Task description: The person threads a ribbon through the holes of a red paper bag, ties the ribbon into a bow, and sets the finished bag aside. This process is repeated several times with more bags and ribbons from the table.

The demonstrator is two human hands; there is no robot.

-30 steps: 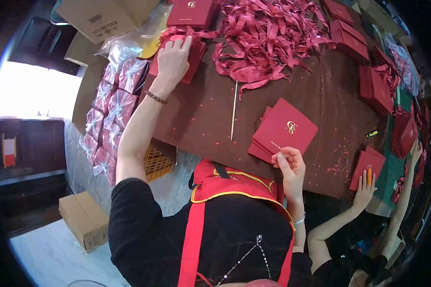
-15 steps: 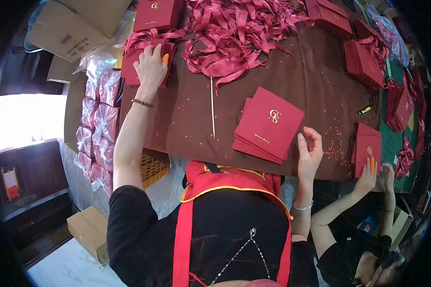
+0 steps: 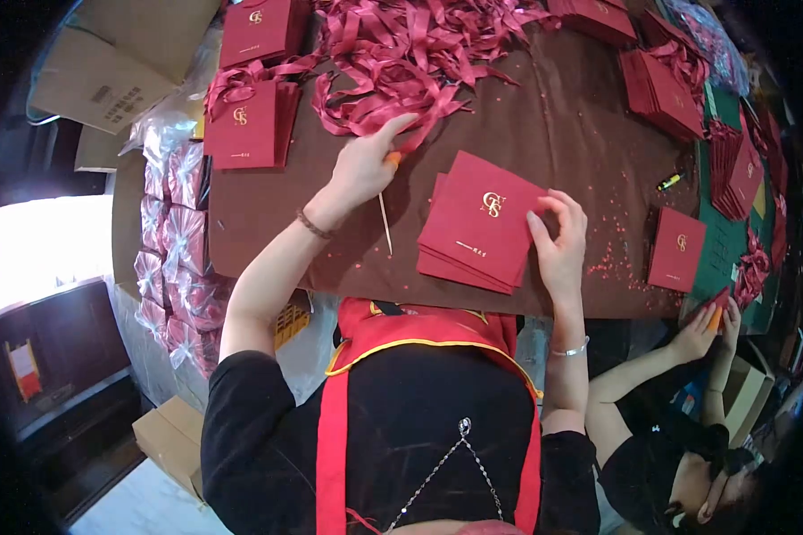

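1. The left hand (image 3: 363, 169) was held over the near edge of the ribbons (image 3: 393, 67), its index finger stretched out and an orange cover (image 3: 393, 159) worn on one finger. Whether a ribbon was gripped could not be told.
2. The right hand (image 3: 562, 254) was placed at the right edge of the middle stack (image 3: 477, 218), with thumb and fingers curved and a small gap left between them.
3. The middle stack was laid slightly fanned on the brown tabletop (image 3: 500, 125), gold lettering shown on its top piece.
4. A thin stick (image 3: 385, 225) was seen just below the left hand, pointed toward the near edge.
5. Two more red stacks were set left of the ribbons, one (image 3: 257, 34) behind the other (image 3: 241, 125).
6. Farther left, wrapped bundles (image 3: 187, 232) were packed together beside the tabletop.
7. At the right, a yellow marker (image 3: 671, 182) was laid beyond a red piece (image 3: 678, 250); near that piece, something red was held in a co-worker's hands (image 3: 694, 339).
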